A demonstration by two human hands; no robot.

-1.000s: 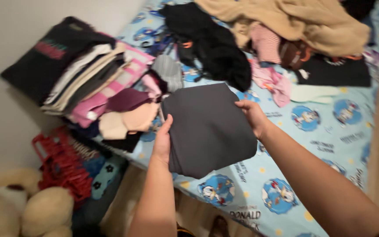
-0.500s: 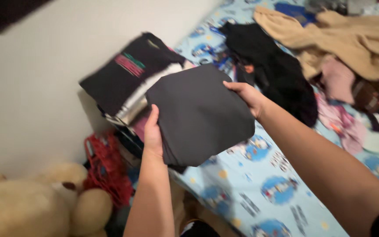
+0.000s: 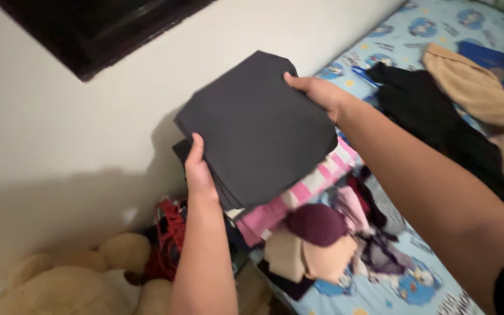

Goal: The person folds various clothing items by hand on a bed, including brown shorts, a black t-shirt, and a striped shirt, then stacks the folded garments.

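A folded dark grey cloth (image 3: 258,128) is held flat between both hands, above the edge of the bed and close to the pale wall (image 3: 48,134). The left hand (image 3: 198,172) is clamped on its near left edge, thumb on top and fingers underneath. The right hand (image 3: 316,90) is closed on the far right corner, fingers curled over the rim.

Directly below the cloth a stack of folded clothes (image 3: 304,186) is seen, with pink-and-white striped layers showing at its right side; whether the cloth touches the stack cannot be told. Beside the stack, smaller pieces lie loose: a maroon one (image 3: 317,223) and a tan one (image 3: 298,256).

The bedsheet (image 3: 421,280) is light blue with round cartoon prints and dark lettering. Farther along it a black garment (image 3: 438,122) is spread, and a tan garment (image 3: 485,93) lies past that.

On the floor by the wall a red basket (image 3: 167,242) is partly visible, contents unclear, next to a cream plush toy (image 3: 83,280). A dark frame (image 3: 100,29) is mounted on the wall, top left.
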